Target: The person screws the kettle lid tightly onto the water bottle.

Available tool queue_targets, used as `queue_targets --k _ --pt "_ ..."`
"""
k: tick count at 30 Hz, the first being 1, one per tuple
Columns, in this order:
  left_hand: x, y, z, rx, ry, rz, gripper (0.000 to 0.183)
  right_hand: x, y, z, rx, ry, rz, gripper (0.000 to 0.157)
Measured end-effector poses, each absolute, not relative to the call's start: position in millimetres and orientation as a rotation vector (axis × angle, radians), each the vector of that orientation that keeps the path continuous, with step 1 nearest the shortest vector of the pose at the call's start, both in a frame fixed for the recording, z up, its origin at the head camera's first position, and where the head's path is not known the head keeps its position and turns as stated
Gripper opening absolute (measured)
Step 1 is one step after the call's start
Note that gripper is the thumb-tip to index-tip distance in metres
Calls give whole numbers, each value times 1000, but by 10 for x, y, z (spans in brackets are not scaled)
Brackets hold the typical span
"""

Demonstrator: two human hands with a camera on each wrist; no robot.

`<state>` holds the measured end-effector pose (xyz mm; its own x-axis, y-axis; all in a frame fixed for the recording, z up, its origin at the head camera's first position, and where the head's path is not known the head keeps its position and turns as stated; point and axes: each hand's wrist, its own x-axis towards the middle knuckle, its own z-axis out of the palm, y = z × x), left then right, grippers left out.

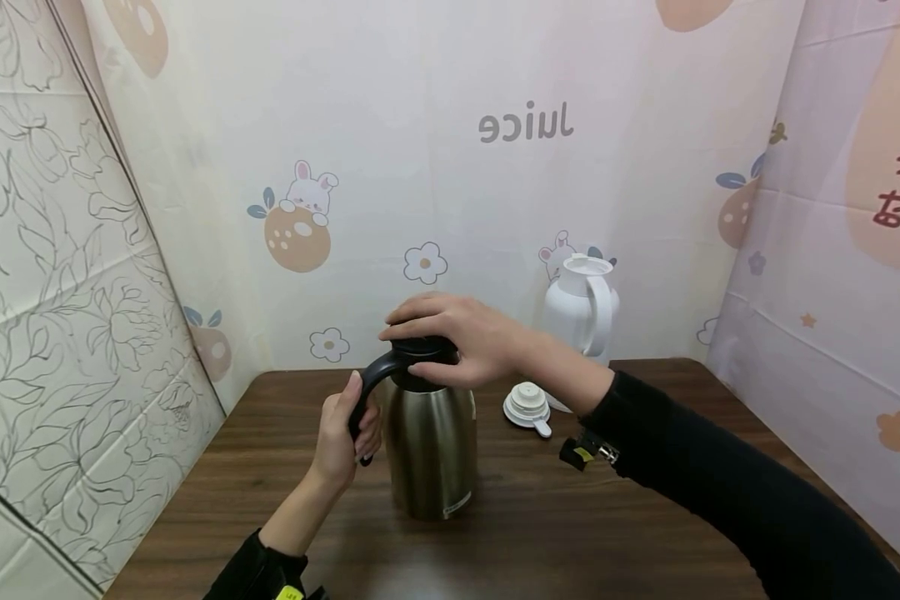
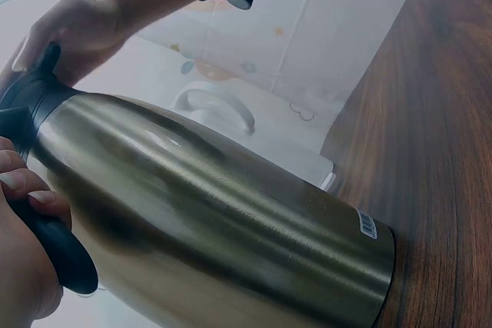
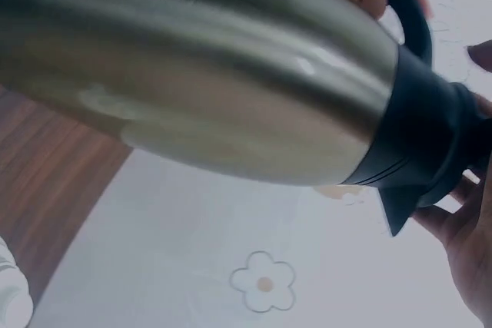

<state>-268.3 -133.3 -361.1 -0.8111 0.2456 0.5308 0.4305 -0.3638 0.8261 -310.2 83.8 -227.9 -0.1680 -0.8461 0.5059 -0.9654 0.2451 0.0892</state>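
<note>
A steel thermos jug (image 1: pixel 431 454) with a black collar and handle stands upright on the wooden table. Fingers of my left hand (image 1: pixel 341 432) wrap round the curved black handle (image 1: pixel 378 369), thumb along its top. Over the jug's mouth, my right hand (image 1: pixel 465 337) grips the black lid (image 1: pixel 418 343), with the thumb on the near side and the fingers across the far side. The palm covers part of the lid. In the right wrist view, the black spout (image 3: pixel 397 209) points away from the handle, beside the right hand's fingers.
Behind the right forearm stands a white jug (image 1: pixel 562 312) with its handle toward the right. In front of it lies a white stopper (image 1: pixel 527 406) on the table (image 1: pixel 570 533). A printed cloth (image 1: pixel 450 183) hangs along the table's back edge.
</note>
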Motion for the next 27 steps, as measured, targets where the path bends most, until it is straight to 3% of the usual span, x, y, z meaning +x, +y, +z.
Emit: queue_targets --k 7,15,27 --pt "-2685 -1336 -3610 -914 -1702 -2328 64 -3184 836 -2334 1701 -2051 390 43" --pt "-2687 -1335 -3613 -916 -1693 -2341 64 -3180 777 -2386 1622 -2030 441 33" --pt "-2700 -1338 -3617 -906 -1700 -2320 63 -2936 571 -2416 1230 -2170 240 35"
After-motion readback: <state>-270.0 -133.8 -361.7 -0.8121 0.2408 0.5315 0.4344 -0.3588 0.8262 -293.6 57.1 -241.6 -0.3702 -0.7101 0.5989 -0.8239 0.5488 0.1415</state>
